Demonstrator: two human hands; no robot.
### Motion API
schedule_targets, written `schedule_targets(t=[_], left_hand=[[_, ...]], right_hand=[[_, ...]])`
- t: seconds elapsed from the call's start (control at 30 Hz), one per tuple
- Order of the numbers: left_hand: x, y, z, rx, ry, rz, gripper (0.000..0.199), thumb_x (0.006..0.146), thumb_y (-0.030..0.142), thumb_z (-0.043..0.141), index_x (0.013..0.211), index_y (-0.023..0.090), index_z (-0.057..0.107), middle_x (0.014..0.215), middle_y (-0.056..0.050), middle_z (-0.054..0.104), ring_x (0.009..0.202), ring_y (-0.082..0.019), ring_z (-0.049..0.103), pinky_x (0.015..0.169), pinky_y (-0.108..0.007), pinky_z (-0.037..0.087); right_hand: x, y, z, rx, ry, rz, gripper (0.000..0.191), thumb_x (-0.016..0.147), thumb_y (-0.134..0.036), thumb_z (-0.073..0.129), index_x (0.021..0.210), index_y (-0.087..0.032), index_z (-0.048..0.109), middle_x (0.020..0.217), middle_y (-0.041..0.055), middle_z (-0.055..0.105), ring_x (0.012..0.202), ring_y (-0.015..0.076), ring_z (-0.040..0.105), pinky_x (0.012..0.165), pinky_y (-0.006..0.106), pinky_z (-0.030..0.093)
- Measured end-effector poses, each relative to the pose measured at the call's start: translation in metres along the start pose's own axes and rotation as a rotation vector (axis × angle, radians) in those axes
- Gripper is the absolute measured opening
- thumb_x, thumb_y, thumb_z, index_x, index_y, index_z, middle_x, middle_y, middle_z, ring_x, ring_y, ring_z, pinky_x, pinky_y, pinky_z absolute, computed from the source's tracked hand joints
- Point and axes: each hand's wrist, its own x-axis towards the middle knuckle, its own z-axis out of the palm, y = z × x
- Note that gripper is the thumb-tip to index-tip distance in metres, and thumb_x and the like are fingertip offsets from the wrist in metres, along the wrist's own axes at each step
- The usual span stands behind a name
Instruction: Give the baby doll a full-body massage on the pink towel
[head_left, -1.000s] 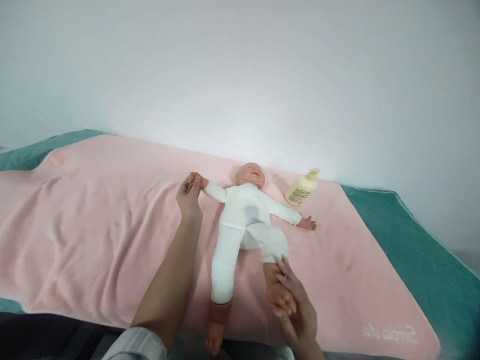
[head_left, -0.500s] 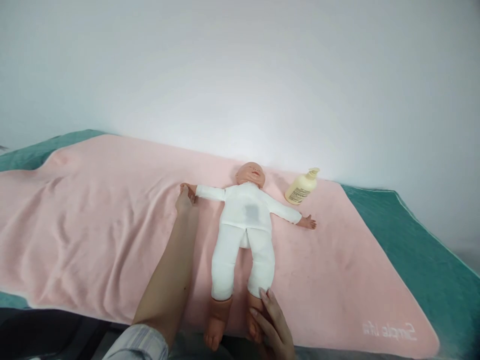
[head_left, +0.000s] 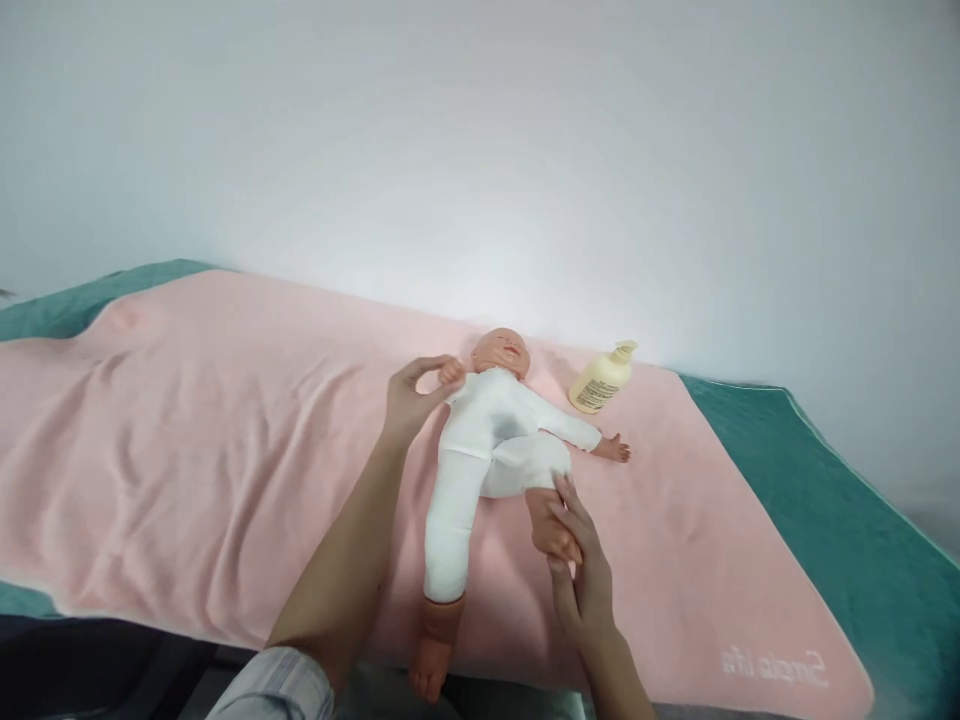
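Note:
A baby doll (head_left: pixel 469 440) with a white cloth body lies on its back on a pink blanket (head_left: pixel 187 430), head toward the wall. My left hand (head_left: pixel 416 393) grips the doll's hand (head_left: pixel 451 372) on the left side, holding that arm bent up near the shoulder. My right hand (head_left: pixel 585 570) is closed around the doll's foot (head_left: pixel 553 528) on the right side, and that leg is bent at the knee toward the belly. The doll's other leg (head_left: pixel 448 530) lies straight, and its other arm (head_left: pixel 574 428) stretches out to the right.
A pale yellow pump bottle (head_left: pixel 600 382) stands tilted in view beside the doll's head. Green cloth (head_left: pixel 810 480) shows under the blanket at the right and far left. A white wall (head_left: pixel 480 150) rises behind. Something dark (head_left: pixel 82 665) is below the blanket's front left edge.
My left hand has brought the doll's arm inward from outstretched to bent near its shoulder. My right hand has pushed the doll's foot up, bending the leg that was straight.

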Motion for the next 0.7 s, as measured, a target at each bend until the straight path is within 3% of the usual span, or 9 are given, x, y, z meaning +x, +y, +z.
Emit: schedule_targets(t=[0.2, 0.27, 0.33, 0.43, 0.5, 0.57, 0.7], left_hand=[[-0.014, 0.008, 0.013, 0.241, -0.654, 0.209, 0.026, 0.068, 0.015, 0.076, 0.09, 0.028, 0.076, 0.096, -0.004, 0.074, 0.103, -0.025, 0.065, 0.093, -0.04, 0.049], [-0.016, 0.011, 0.015, 0.274, -0.761, 0.251, 0.023, 0.07, 0.014, 0.074, 0.088, 0.027, 0.076, 0.094, -0.004, 0.075, 0.097, -0.025, 0.067, 0.09, -0.039, 0.05], [-0.016, 0.013, 0.016, 0.29, -0.792, 0.264, 0.021, 0.07, 0.014, 0.073, 0.086, 0.026, 0.076, 0.094, -0.004, 0.075, 0.096, -0.025, 0.068, 0.09, -0.038, 0.05], [-0.016, 0.013, 0.015, 0.274, -0.776, 0.22, 0.018, 0.071, 0.017, 0.074, 0.086, 0.026, 0.076, 0.095, -0.005, 0.075, 0.098, -0.025, 0.067, 0.091, -0.038, 0.05], [-0.016, 0.01, 0.013, 0.234, -0.704, 0.157, 0.02, 0.071, 0.019, 0.074, 0.09, 0.026, 0.076, 0.097, -0.005, 0.074, 0.1, -0.024, 0.067, 0.092, -0.038, 0.05], [-0.014, 0.007, 0.01, 0.179, -0.547, 0.086, 0.025, 0.07, 0.022, 0.076, 0.095, 0.025, 0.075, 0.101, -0.006, 0.074, 0.101, -0.024, 0.066, 0.093, -0.038, 0.05], [-0.003, 0.0, 0.002, 0.038, -0.101, -0.011, 0.031, 0.066, 0.024, 0.081, 0.096, 0.02, 0.074, 0.102, -0.007, 0.073, 0.1, -0.024, 0.066, 0.095, -0.038, 0.05]], right_hand=[[0.045, 0.01, 0.007, 0.044, 0.005, 0.056, 0.036, 0.098, -0.033, 0.041, 0.131, -0.021, 0.047, 0.148, 0.0138, 0.041, 0.139, 0.0305, 0.036, 0.108, 0.057, 0.038], [0.051, 0.011, 0.008, 0.064, 0.012, 0.085, 0.039, 0.098, -0.037, 0.041, 0.133, -0.021, 0.045, 0.148, 0.0135, 0.041, 0.138, 0.03, 0.036, 0.109, 0.055, 0.037], [0.053, 0.011, 0.008, 0.078, 0.017, 0.105, 0.043, 0.098, -0.04, 0.04, 0.136, -0.021, 0.043, 0.148, 0.0135, 0.041, 0.139, 0.0295, 0.036, 0.11, 0.054, 0.037], [0.051, 0.009, 0.008, 0.077, 0.027, 0.112, 0.042, 0.098, -0.041, 0.04, 0.134, -0.02, 0.044, 0.148, 0.0141, 0.041, 0.138, 0.0307, 0.036, 0.109, 0.057, 0.036], [0.046, 0.007, 0.008, 0.076, 0.038, 0.099, 0.039, 0.098, -0.04, 0.041, 0.131, -0.019, 0.047, 0.148, 0.0148, 0.041, 0.138, 0.0323, 0.036, 0.108, 0.06, 0.037], [0.039, 0.005, 0.007, 0.084, 0.043, 0.081, 0.037, 0.098, -0.037, 0.042, 0.129, -0.02, 0.048, 0.148, 0.0151, 0.04, 0.139, 0.0327, 0.035, 0.107, 0.061, 0.037], [0.018, -0.002, 0.001, 0.066, 0.019, 0.051, 0.036, 0.097, -0.032, 0.043, 0.131, -0.021, 0.047, 0.149, 0.0139, 0.039, 0.139, 0.0317, 0.034, 0.106, 0.058, 0.04]])
